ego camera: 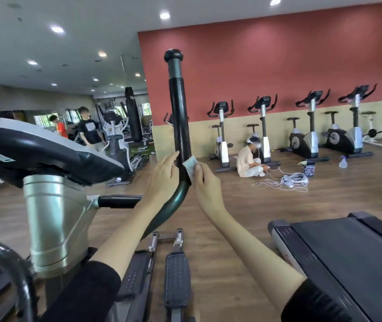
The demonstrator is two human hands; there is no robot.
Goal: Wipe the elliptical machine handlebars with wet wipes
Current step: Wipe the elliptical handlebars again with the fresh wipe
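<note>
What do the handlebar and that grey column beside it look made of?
Handlebar: seemingly a foam or rubber sleeve, matte black, over a glossy painted metal tube at the bend. Column: looks like brushed metal or silver plastic; soft sheen, ringed seams.

Exercise bikes (pixel 264 126) along red wall (pixel 266 66), seated person (pixel 249 162), treadmill (pixel 347 256)

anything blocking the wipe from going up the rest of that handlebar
Nothing visible does. The right hand presses the wet wipe against the handlebar near its bend, the left hand steadies the other side, and the bar above is bare up to its cap.
</note>
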